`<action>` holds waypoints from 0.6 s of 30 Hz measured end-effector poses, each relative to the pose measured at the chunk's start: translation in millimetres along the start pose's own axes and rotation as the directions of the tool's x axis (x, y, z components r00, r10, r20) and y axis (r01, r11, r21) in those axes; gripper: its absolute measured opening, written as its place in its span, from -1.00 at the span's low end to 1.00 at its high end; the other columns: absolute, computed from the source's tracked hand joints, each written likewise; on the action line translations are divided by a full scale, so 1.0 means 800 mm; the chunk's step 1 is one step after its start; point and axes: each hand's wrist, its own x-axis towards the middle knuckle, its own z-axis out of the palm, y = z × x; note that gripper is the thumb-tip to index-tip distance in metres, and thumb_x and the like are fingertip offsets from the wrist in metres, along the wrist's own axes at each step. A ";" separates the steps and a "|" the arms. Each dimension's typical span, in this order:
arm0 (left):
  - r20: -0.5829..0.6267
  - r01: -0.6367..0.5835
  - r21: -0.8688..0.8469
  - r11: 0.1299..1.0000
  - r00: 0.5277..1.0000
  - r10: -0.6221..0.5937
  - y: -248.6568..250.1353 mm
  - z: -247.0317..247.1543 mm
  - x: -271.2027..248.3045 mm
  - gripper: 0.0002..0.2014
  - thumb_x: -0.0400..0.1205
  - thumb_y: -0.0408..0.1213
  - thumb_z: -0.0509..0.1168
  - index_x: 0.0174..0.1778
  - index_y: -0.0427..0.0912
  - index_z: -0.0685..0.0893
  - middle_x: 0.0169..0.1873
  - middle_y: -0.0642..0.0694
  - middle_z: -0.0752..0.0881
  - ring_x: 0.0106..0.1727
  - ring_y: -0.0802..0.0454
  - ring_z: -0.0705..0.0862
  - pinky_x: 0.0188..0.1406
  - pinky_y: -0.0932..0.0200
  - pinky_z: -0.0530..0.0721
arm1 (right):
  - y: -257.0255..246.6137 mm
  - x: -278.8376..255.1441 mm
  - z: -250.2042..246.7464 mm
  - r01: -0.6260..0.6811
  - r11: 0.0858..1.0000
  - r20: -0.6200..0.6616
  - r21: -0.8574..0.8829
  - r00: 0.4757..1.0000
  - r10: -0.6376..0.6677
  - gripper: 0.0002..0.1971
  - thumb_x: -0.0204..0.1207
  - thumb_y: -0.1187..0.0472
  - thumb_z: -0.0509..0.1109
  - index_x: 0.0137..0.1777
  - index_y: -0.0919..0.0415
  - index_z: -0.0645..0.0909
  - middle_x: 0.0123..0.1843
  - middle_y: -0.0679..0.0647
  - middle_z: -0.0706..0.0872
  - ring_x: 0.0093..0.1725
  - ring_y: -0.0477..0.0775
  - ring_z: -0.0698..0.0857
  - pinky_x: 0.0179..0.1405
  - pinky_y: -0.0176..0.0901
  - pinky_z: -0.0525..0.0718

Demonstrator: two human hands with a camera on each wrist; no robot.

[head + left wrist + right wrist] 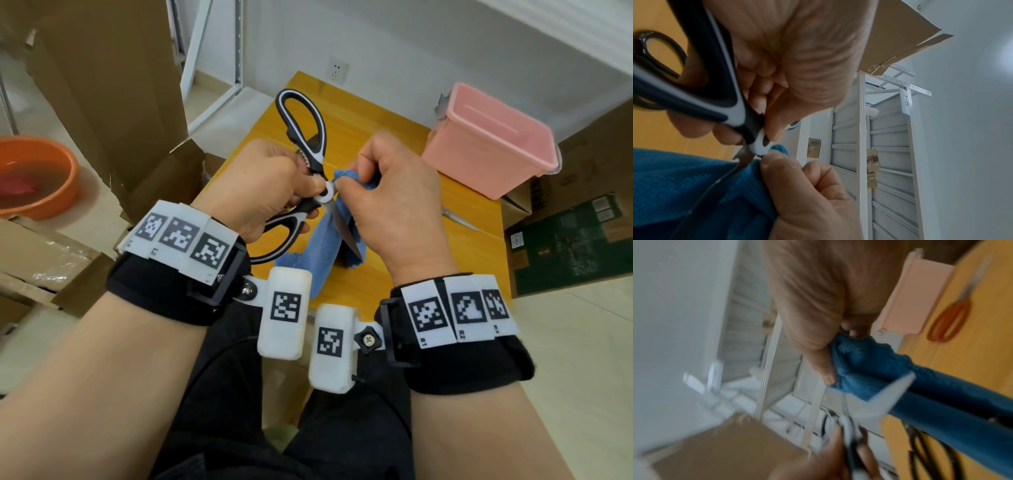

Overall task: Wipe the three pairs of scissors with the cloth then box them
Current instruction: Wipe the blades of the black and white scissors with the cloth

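Note:
My left hand [301, 192] grips black-and-white kitchen scissors [308, 137] near the pivot, their handles spread apart; the pivot also shows in the left wrist view [760, 142]. My right hand [359, 195] pinches a blue cloth [318, 246] folded round a blade just below the pivot, and the blade tip pokes out of the cloth [869, 369]. A pink plastic box [489, 140] stands open at the back right of the yellow table [376, 113]. Orange-handled scissors [949, 321] lie on the table beside the box. A black-handled pair [920, 456] lies nearer me, blurred.
An orange basin [37, 174] holding water sits on the floor at the left. Tall cardboard boxes [102, 85] stand to the left of the table, and more cartons [565, 240] to the right. White metal shelving [890, 146] stands against the wall behind.

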 end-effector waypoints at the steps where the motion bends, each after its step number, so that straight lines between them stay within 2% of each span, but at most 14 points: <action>1: 0.003 0.002 -0.005 1.000 1.000 -0.002 0.000 0.000 0.001 -0.81 0.62 -0.51 0.37 -0.28 -0.28 0.54 -0.68 -0.05 0.60 -0.42 -0.17 0.71 -0.40 -0.08 0.77 | 0.000 0.000 0.001 -0.002 1.000 -0.012 0.002 1.000 0.002 -0.73 0.45 0.33 0.43 -0.28 0.04 0.40 -0.27 0.01 0.69 -0.17 0.04 0.71 -0.18 0.12 0.69; 4: 0.025 0.026 -0.014 1.000 0.999 -0.026 -0.003 -0.001 0.003 -0.80 0.63 -0.51 0.36 -0.29 -0.28 0.54 -0.68 -0.05 0.61 -0.41 -0.16 0.72 -0.39 -0.06 0.77 | 0.002 0.000 -0.001 0.005 1.000 0.014 -0.003 1.000 -0.005 -0.78 0.47 0.33 0.45 -0.22 0.07 0.45 -0.27 -0.06 0.65 -0.23 -0.08 0.63 -0.25 -0.11 0.63; 5: 0.036 0.037 -0.022 0.999 0.999 -0.036 -0.005 -0.003 0.002 -0.80 0.62 -0.50 0.37 -0.29 -0.27 0.55 -0.67 -0.05 0.61 -0.40 -0.16 0.73 -0.38 -0.05 0.77 | 0.004 0.000 -0.002 -0.002 0.999 0.032 0.037 0.999 0.001 -0.79 0.46 0.33 0.47 -0.19 0.08 0.49 -0.26 -0.09 0.64 -0.24 -0.13 0.60 -0.27 -0.22 0.60; 7: 0.053 0.052 -0.044 0.998 0.997 -0.050 -0.007 -0.009 0.002 -0.81 0.62 -0.48 0.38 -0.29 -0.27 0.56 -0.62 -0.09 0.64 -0.37 -0.16 0.73 -0.36 -0.03 0.78 | 0.010 0.002 -0.009 -0.075 0.972 0.043 0.223 0.997 0.067 -0.78 0.46 0.34 0.51 -0.12 0.04 0.56 -0.19 -0.14 0.66 -0.18 -0.18 0.65 -0.18 -0.34 0.60; 9: 0.064 0.052 -0.072 0.996 0.997 -0.048 -0.006 -0.015 0.003 -0.81 0.62 -0.47 0.38 -0.31 -0.28 0.59 -0.56 -0.14 0.67 -0.37 -0.14 0.73 -0.37 0.00 0.77 | 0.017 0.005 -0.020 -0.159 0.909 0.024 0.386 0.987 0.162 -0.76 0.47 0.36 0.54 -0.05 0.00 0.63 -0.09 -0.12 0.73 -0.08 -0.19 0.73 -0.04 -0.32 0.66; 11: 0.079 0.046 -0.091 0.995 0.996 -0.039 -0.004 -0.017 0.003 -0.84 0.63 -0.46 0.37 -0.28 -0.31 0.62 -0.48 -0.19 0.71 -0.37 -0.12 0.73 -0.39 0.03 0.76 | 0.022 0.008 -0.031 -0.182 0.878 0.002 0.443 0.979 0.202 -0.78 0.49 0.35 0.54 -0.01 0.00 0.69 -0.04 -0.06 0.79 -0.02 -0.13 0.79 0.01 -0.24 0.72; 15: 0.104 0.042 -0.125 0.991 0.994 -0.029 0.000 -0.017 0.001 -0.92 0.64 -0.45 0.35 -0.16 -0.38 0.64 -0.31 -0.27 0.76 -0.36 -0.07 0.74 -0.43 0.07 0.75 | 0.021 0.013 -0.044 -0.162 0.885 0.008 0.436 0.984 0.177 -0.82 0.52 0.31 0.53 -0.03 -0.02 0.74 -0.01 -0.04 0.83 0.01 -0.04 0.82 -0.12 -0.20 0.73; 18: 0.102 0.045 -0.117 0.992 0.994 -0.033 0.003 -0.017 0.000 -0.91 0.64 -0.45 0.35 -0.18 -0.34 0.65 -0.30 -0.27 0.77 -0.35 -0.07 0.74 -0.41 0.07 0.77 | 0.016 0.013 -0.042 -0.135 0.913 0.035 0.385 0.991 0.132 -0.84 0.50 0.27 0.54 -0.05 -0.03 0.75 0.00 -0.09 0.83 0.05 -0.09 0.80 -0.03 -0.13 0.77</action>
